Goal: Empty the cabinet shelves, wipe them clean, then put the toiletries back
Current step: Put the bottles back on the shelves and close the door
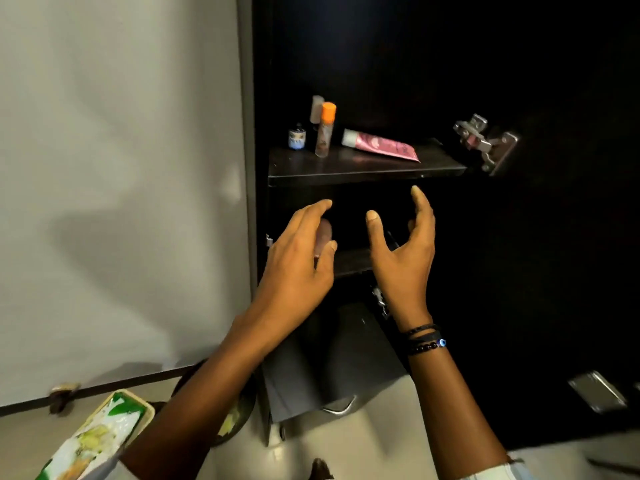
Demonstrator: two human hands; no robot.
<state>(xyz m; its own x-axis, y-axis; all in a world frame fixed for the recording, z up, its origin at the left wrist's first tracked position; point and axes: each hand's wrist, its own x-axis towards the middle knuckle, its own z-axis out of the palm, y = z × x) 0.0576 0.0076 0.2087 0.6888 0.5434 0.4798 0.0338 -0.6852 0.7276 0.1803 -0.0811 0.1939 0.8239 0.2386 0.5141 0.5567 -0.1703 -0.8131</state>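
A dark open cabinet stands ahead. Its upper shelf (367, 168) carries a small blue-labelled bottle (297, 137), a slim tube with an orange cap (325, 130), a pale stick (316, 108) behind that, and a pink tube (381, 145) lying on its side. My left hand (301, 258) and my right hand (405, 258) reach toward the lower shelf (349, 261), fingers spread, holding nothing. A small pinkish item (325, 233) shows just past my left fingers, mostly hidden.
The open cabinet door with a metal hinge (485, 142) stands at the right. A pale wall (121, 168) runs along the left. Below lie a green and white packet (100, 434) on a tray and a dark box (332, 362) on the floor.
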